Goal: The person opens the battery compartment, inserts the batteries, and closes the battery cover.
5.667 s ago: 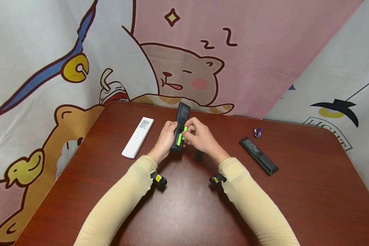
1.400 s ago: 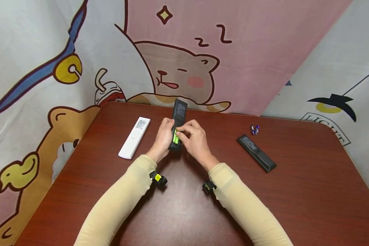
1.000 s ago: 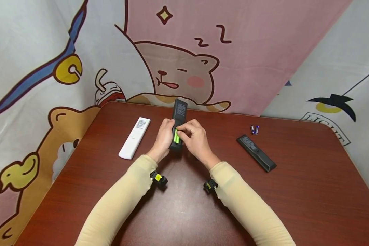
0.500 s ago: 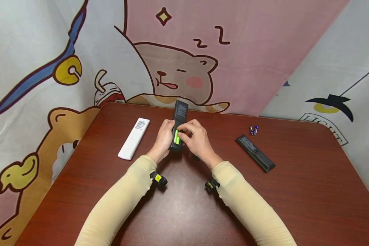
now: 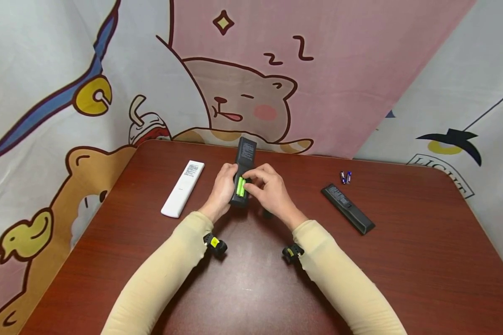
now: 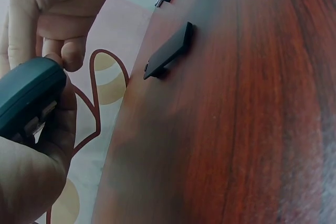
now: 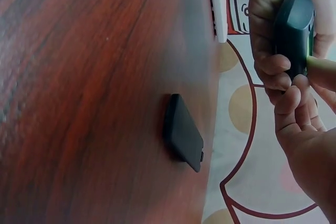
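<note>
My left hand grips a black remote control, back side up with its battery bay uncovered. Two green batteries lie side by side in the bay. At their right edge, the thumb and index finger of my right hand pinch the right-hand battery. In the right wrist view, the thumb meets a sliver of green at the remote's side, and the other fingers curl by its edge. The black battery cover lies on the table below the hands, mostly hidden by my right hand in the head view.
A white remote control lies face down on the table at the left. To the right lies another black remote control, with two small blue batteries behind it. A printed cloth hangs beyond the far edge.
Since several seconds ago, the second green battery has come from tilted in my right fingers to lying in the bay. Over the last second, the right hand has shifted slightly right.
</note>
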Motion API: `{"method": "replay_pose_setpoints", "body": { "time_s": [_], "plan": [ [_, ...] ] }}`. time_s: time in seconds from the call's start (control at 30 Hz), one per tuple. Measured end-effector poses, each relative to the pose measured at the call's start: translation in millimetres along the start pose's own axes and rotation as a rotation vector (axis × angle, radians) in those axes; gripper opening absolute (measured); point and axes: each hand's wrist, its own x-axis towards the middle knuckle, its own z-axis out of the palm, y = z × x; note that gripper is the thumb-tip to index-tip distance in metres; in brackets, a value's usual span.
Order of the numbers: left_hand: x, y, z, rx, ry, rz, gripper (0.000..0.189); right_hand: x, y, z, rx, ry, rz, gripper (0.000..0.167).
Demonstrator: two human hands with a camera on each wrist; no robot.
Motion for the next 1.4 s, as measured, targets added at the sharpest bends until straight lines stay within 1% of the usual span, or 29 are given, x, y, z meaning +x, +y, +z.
{"method": "replay_pose_setpoints", "body": {
  "time_s": [0.23, 0.43, 0.7, 0.93, 1.13, 1.23, 1.4],
  "plan": [
    [2.1, -0.9, -2.5, -0.044, -0.005, -0.007, 0.025, 0.5, 5, -4, -0.021, 0.015, -0.017, 0.017],
    [2.1, 0.3, -3.4, -0.071, -0.014, 0.002, 0.023, 1.8, 9, -7, -0.035, 0.03, -0.006, 0.016],
    [3.2, 1.2, -4.2, -0.071, -0.026, 0.009, 0.022, -0.2, 14, -12, -0.035, 0.02, 0.027, 0.014],
    [2.8, 1.0, -6.5, -0.043, -0.028, 0.004, 0.023, -2.2, 19, -17, -0.065, 0.041, 0.026, 0.014],
    [1.2, 1.5, -8.0, -0.017, -0.029, 0.004, 0.024, -5.3, 25, -21, -0.115, 0.049, 0.047, 0.014],
    [1.2, 1.3, -7.4, -0.03, -0.028, 0.009, 0.023, -6.2, 27, -22, -0.13, 0.044, 0.065, 0.014],
    [1.8, 0.9, -6.1, -0.07, -0.013, 0.006, 0.021, -7.2, 28, -24, -0.139, 0.017, 0.123, 0.016]
  ]
}}
